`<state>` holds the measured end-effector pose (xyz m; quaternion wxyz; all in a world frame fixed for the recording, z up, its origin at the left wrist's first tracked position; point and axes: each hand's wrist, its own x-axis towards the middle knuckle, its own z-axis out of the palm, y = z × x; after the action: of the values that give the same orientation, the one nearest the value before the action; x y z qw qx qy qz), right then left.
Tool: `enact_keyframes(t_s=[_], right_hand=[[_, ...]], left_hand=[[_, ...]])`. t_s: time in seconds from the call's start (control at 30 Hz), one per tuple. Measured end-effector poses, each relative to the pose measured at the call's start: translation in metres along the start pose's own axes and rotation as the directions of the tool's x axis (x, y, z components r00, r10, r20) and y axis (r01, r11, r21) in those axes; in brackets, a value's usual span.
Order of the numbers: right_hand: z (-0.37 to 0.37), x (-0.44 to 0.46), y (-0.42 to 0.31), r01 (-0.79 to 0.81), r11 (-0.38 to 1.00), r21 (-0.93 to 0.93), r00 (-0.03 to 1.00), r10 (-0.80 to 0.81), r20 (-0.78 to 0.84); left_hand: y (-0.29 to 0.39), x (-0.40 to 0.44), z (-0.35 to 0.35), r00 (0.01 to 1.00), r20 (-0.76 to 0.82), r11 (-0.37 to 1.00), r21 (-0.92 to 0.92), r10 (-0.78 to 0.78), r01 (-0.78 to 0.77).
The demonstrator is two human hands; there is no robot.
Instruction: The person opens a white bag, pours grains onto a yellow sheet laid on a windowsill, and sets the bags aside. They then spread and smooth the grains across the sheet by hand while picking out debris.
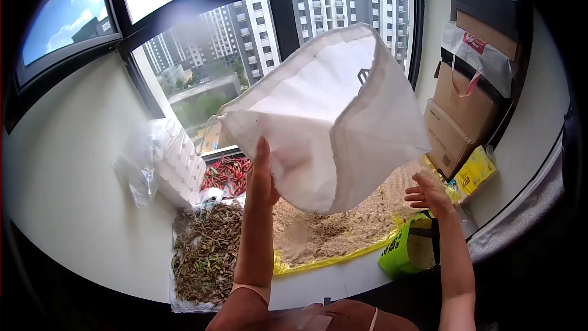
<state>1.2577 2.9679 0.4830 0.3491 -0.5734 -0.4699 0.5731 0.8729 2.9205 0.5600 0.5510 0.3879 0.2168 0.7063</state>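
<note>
A white cloth bag (380, 129) hangs spread out in front of the window, its wide mouth facing me. My left hand (263, 171) grips its lower left side, thumb in front and the other fingers showing faintly through the fabric. To the right and lower down, my right hand (429, 195) is held apart from the bag with its fingers stretched out and nothing in it. Beneath that hand stands a bright green bag (397, 250) with dark handles. Some of the light brown grainy material (324, 233) spread on a yellow sheet is hidden behind the white bag.
Dried brown pods or stalks (205, 257) lie on a sheet at the left, with red chillies (225, 175) behind them. White boxes (180, 162) stand against the left wall. Cardboard boxes (450, 135), a white carrier bag (481, 55) and a yellow packet (473, 171) line the right side.
</note>
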Motion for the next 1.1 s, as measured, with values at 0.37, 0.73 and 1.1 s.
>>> enact_keyframes(t_s=[0.37, 0.73, 1.1], right_hand=[[0.092, -0.019, -0.048, 0.57, 0.791, 0.224, 0.768, -0.61, 0.198], [0.14, -0.039, 0.07, 0.689, 0.725, 0.026, 0.723, -0.689, 0.056], [0.207, -0.05, 0.09, 0.765, 0.644, 0.002, 0.642, -0.763, 0.069]], left_hand=[[0.028, -0.037, 0.068, 0.942, -0.112, 0.77, 0.61, 0.316, -0.186], [0.073, -0.12, 0.029, 0.888, -0.264, 0.246, 0.953, 0.378, 0.178], [0.125, -0.184, -0.088, 0.904, 0.196, -0.567, 0.821, 0.381, 0.061]])
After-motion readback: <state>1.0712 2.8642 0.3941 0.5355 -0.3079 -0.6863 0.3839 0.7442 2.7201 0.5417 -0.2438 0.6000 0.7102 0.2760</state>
